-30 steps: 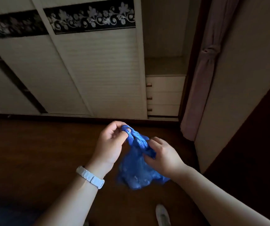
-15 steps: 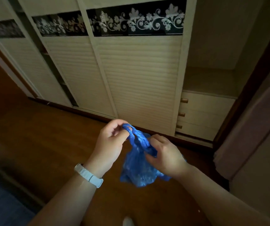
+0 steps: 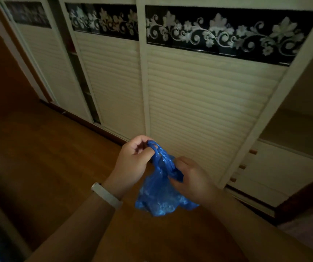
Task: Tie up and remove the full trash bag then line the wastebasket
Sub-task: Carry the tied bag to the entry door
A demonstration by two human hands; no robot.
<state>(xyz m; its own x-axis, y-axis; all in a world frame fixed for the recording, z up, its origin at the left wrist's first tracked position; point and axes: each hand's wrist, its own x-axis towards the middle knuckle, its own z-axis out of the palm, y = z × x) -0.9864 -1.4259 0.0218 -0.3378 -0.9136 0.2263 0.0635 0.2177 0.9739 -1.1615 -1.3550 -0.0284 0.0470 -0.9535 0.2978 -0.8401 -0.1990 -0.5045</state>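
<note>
- Wardrobe (image 3: 199,95): cream slatted sliding doors, each with a black band of pale floral scrollwork across its upper part. It fills the upper half of the view.
- Floor (image 3: 48,157): brown wood, running up to the wardrobe's foot.
- Drawers (image 3: 276,173): three, cream, with small wooden knobs. They sit at the wardrobe's right end, below an open shelf.
- Bag (image 3: 157,195): thin blue plastic, crumpled, held in the air before the wardrobe's widest door, clear of the floor. The top is drawn into a twisted strand and the body hangs below it.
- Left hand (image 3: 131,163): before the wardrobe's foot, fingers curled, thumb and fingers pinching the loop at the bag's top.
- Right hand (image 3: 191,178): lower, toward the wardrobe's drawer end, fingers curled round the bag's neck.
- Wristband (image 3: 106,194): white, on the left wrist.
</note>
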